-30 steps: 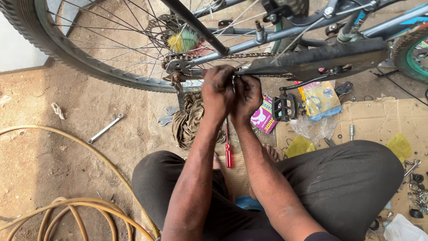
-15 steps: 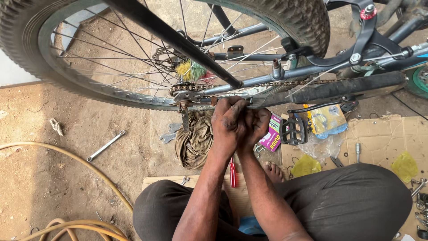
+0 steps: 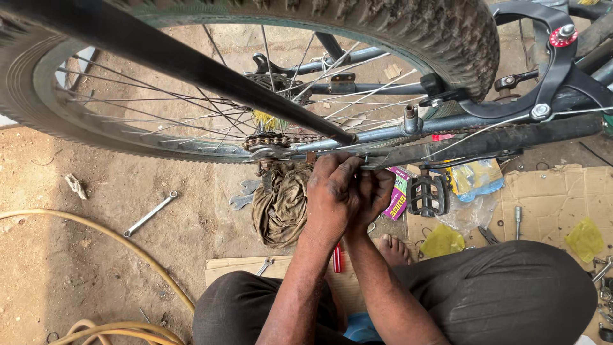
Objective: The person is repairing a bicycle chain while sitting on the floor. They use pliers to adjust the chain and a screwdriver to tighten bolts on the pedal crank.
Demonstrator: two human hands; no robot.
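The grey metal bicycle frame tube (image 3: 408,133) is held by two dirty hands pressed close together. The left hand (image 3: 333,195) is curled on top, with its fingers bent up to the tube. The right hand (image 3: 375,191) is tucked just beside it and partly hidden, so what is pinched by it cannot be told. The hands seem to be kept tight together so a small part can be worked with both. Just left of the grip, the rusty bicycle chain (image 3: 281,139) is seen. Below the grip, a crumpled brown rag (image 3: 281,204) is laid on the dirt. Right of the grip, a black pedal (image 3: 428,195) hangs. Far left of the grip, a silver spanner (image 3: 149,214) is laid flat.
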